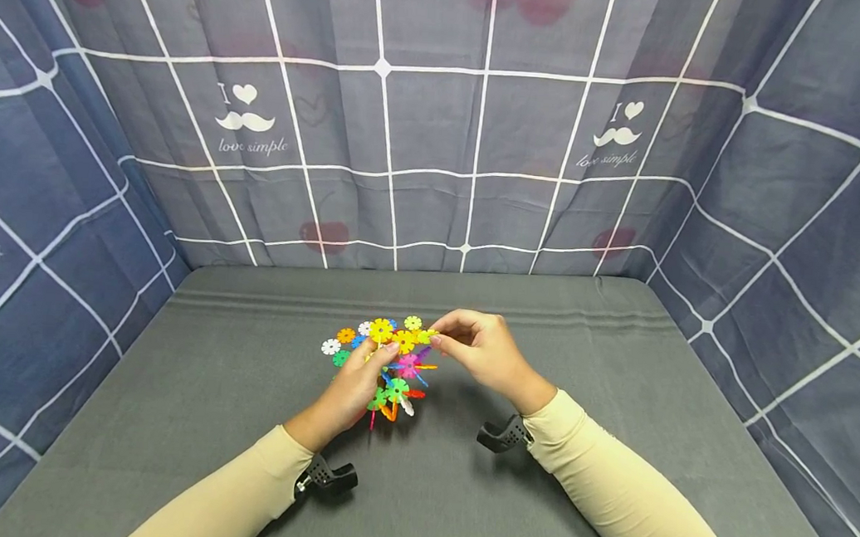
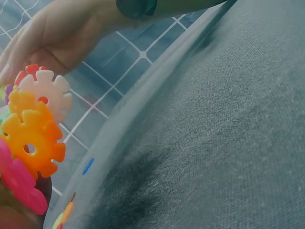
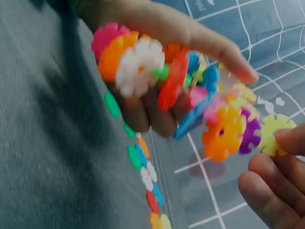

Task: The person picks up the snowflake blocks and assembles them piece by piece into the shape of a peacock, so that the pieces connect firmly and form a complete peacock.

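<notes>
My left hand (image 1: 353,384) grips a cluster of interlocking plastic flower discs (image 1: 396,389) in many colours, held up off the table. In the right wrist view its thumb lies along the top of the cluster, with fingers curled beneath. My right hand (image 1: 495,355) reaches in from the other side and pinches a yellow flower disc (image 3: 273,136) between thumb and fingers. That disc meets a purple disc (image 3: 249,132) at the cluster's end. Orange (image 2: 31,145) and white discs (image 2: 52,93) stick out on the cluster's near side. The left fingers are mostly hidden in the left wrist view.
Loose flower discs lie on the grey cloth-covered table (image 1: 244,355) beyond the left hand, among them a white one (image 1: 330,346) and an orange one (image 1: 346,335). A checked curtain (image 1: 424,135) encloses the table at the back and sides. Each wrist wears a black camera mount (image 1: 504,434).
</notes>
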Demonstrator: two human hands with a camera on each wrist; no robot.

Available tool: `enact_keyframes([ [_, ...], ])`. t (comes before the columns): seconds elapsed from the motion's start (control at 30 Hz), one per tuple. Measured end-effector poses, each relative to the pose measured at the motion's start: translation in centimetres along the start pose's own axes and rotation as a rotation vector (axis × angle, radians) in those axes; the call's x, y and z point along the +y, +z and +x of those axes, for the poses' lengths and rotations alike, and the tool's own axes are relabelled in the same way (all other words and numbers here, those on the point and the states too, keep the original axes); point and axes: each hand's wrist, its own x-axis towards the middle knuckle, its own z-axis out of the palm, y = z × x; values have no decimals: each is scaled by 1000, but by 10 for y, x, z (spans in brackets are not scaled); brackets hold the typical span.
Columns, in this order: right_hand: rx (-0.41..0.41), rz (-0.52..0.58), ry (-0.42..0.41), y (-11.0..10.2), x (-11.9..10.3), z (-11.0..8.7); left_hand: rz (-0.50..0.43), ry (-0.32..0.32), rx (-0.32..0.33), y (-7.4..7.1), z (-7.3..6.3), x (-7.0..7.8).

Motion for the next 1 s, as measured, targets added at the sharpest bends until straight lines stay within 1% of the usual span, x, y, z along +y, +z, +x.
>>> enact_keyframes([
  [0.07, -19, -22, -5, 1, -6, 0, -9, 15, -7, 1, -1, -1],
  [0.23, -56, -54, -41, 3, -5, 2, -13, 47, -12, 1, -1, -2],
  [0.3, -49, -52, -59, 4, 4, 2, -6, 40, -4, 0, -2, -1],
  [0.37, -36, -50, -71, 5, 7, 1, -14, 24, -7, 0, -1, -1],
  [0.53, -4, -82, -129, 8, 8, 0, -34, 8, 1, 0, 1, -1],
  [0.63, -11, -96, -171, 10, 8, 0, -10, 12, 15, 0, 0, -1],
  [0.73, -25, -101, -176, 11, 8, 0, -27, 24, -18, -1, 0, -1],
  [0.83, -33, -101, -152, 11, 8, 0, -65, 37, -63, -2, 1, -1],
  [0.87, -36, -99, -145, 10, 7, 0, -64, 39, -67, -3, 1, -1],
  [1.0, -62, -77, -153, 10, -5, -1, -21, 21, -35, -4, 1, 2],
])
